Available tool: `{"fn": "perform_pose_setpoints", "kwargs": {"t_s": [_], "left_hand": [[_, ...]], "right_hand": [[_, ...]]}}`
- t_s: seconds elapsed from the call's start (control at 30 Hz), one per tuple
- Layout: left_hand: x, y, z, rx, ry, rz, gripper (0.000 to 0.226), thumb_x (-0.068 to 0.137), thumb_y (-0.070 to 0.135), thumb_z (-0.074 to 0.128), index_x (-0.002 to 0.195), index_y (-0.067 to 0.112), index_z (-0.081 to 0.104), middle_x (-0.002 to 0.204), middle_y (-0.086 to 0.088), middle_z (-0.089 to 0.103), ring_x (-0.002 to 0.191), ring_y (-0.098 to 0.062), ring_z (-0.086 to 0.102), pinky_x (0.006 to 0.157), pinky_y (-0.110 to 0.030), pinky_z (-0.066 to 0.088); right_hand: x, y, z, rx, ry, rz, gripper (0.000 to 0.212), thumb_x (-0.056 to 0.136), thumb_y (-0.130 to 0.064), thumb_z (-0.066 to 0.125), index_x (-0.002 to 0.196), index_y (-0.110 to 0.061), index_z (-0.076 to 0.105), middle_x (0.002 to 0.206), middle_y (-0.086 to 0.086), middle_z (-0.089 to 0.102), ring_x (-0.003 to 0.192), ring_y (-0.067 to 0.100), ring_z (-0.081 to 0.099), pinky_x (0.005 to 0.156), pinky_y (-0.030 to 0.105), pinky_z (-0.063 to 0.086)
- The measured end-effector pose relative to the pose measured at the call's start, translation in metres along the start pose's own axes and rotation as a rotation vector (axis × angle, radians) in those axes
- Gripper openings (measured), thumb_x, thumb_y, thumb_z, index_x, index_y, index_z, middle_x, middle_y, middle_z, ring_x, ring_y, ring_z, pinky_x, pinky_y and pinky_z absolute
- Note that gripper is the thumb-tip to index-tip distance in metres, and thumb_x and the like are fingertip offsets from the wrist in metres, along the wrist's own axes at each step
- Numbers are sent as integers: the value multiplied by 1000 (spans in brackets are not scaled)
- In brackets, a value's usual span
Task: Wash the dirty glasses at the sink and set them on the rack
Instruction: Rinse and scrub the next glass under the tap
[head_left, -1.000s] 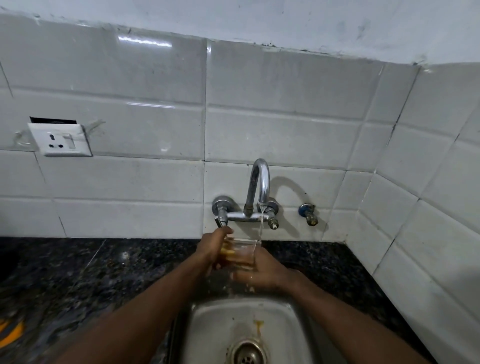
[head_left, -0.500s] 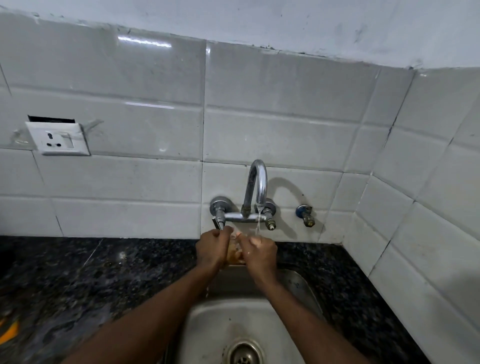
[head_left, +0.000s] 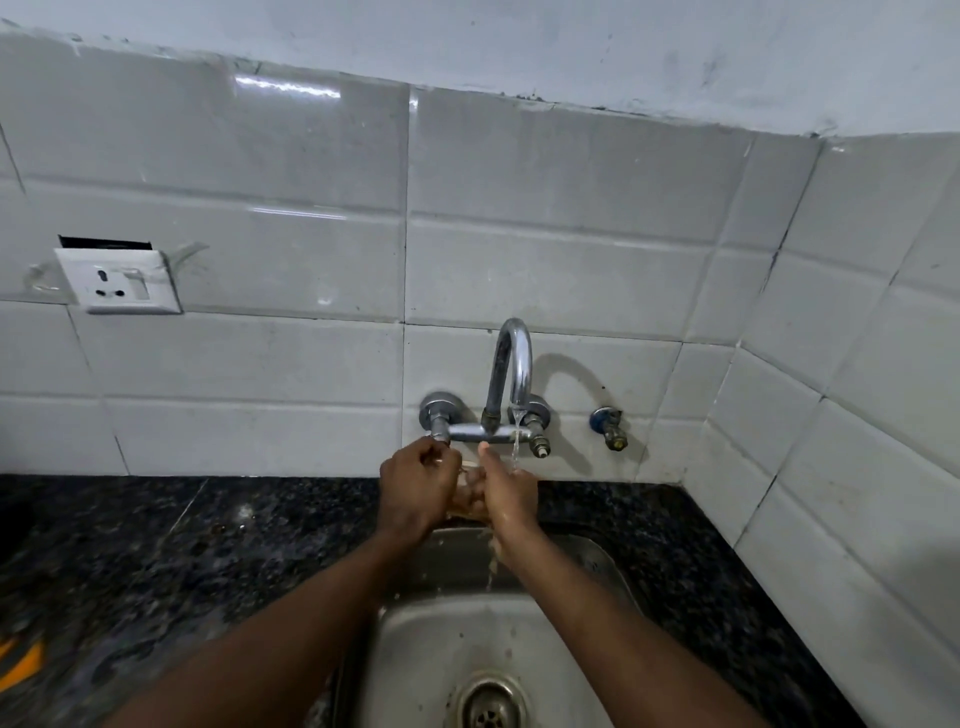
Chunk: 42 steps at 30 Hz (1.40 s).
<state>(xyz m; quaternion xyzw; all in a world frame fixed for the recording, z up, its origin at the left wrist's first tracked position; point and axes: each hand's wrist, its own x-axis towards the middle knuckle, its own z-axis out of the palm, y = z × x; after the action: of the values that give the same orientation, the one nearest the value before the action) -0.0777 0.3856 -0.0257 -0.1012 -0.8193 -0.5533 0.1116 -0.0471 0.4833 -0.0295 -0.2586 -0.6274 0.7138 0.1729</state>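
Far left of the grip: wall socket (head_left: 119, 283), dark worktop (head_left: 182, 545). No change there.

Left hand (head_left: 415, 488): fingers curled, grip tight on the glass (head_left: 467, 493) near its rim. A second ago the glass stood open to view under the tap (head_left: 511, 364). Now both hands have closed in and only a pale sliver shows between them.

Right hand (head_left: 506, 493): thumb up, pressed to the glass's right side. Its fingers are hidden, so I cannot tell if they wrap it.

The water stream (head_left: 516, 447) lands on the right hand, and brownish runoff drips into the sink (head_left: 597, 566). Judgement: scrubbing and rinsing are under way, and the glass is not ready for racking.

Hidden: most of the glass. The rack is out of view.
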Motion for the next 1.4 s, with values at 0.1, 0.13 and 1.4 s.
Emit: {"fn": "perform_pose_setpoints", "kwargs": {"t_s": [0.1, 0.13, 1.4], "left_hand": [[19, 7, 2, 25, -143, -525, 36, 91, 38, 54, 86, 5, 67, 80, -8, 67, 74, -27, 63, 59, -27, 41], [18, 9, 3, 15, -162, -563, 38, 91, 40, 54, 90, 4, 67, 85, -9, 67, 76, -28, 63, 59, -27, 41], [3, 13, -2, -153, -74, -442, 44, 99, 43, 50, 78, 8, 67, 82, -13, 70, 71, -26, 65, 60, -34, 51]], "right_hand": [[-9, 6, -5, -326, 68, -318, 39, 94, -35, 61, 68, -7, 67, 60, 2, 65, 50, 7, 57, 47, 17, 42], [-11, 9, -6, -336, 80, -380, 40, 95, -33, 61, 65, -6, 65, 56, 0, 61, 47, 3, 54, 45, 15, 40], [-4, -5, -2, -477, 94, -460, 46, 91, -45, 61, 67, -8, 69, 60, 5, 69, 56, 18, 67, 59, 33, 56]]}}
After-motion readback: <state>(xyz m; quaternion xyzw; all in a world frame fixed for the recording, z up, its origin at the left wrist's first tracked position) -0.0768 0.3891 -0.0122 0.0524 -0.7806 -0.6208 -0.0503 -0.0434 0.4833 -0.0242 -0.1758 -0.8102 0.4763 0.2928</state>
